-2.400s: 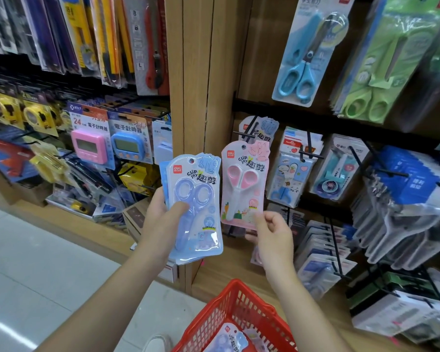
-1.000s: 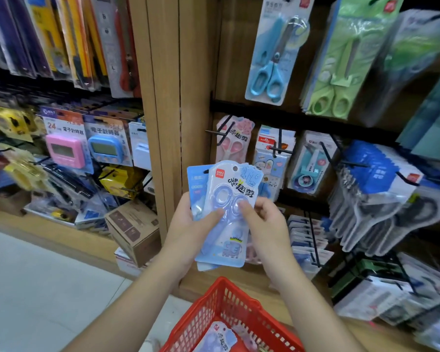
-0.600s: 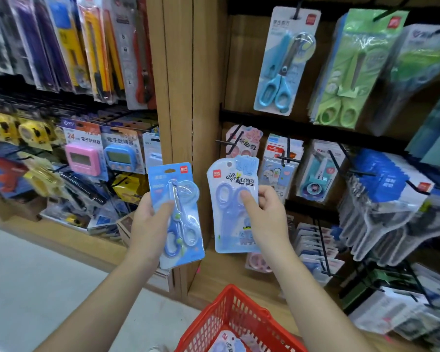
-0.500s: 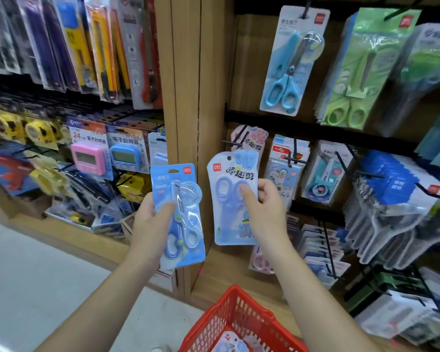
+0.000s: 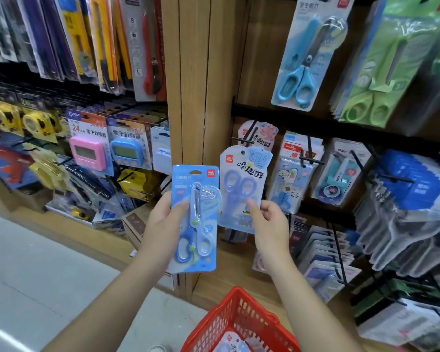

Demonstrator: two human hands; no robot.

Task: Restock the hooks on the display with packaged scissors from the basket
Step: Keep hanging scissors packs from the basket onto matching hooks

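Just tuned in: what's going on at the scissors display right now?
A person faces the display with a pack in each hand. The left hand grips a blue carded scissors pack. The right hand holds a pale blue scissors pack up just below the hook that carries a pink pack. Neither held pack is hung yet. More packs lie in the red basket below.

Centre frame, left hand (image 5: 163, 224) gripping a blue rectangular scissors card (image 5: 194, 217), right hand (image 5: 269, 224) pinching a pale-blue blister pack of blue scissors (image 5: 243, 189) below a black wire hook (image 5: 244, 141), red plastic mesh basket (image 5: 236, 323) at bottom centre
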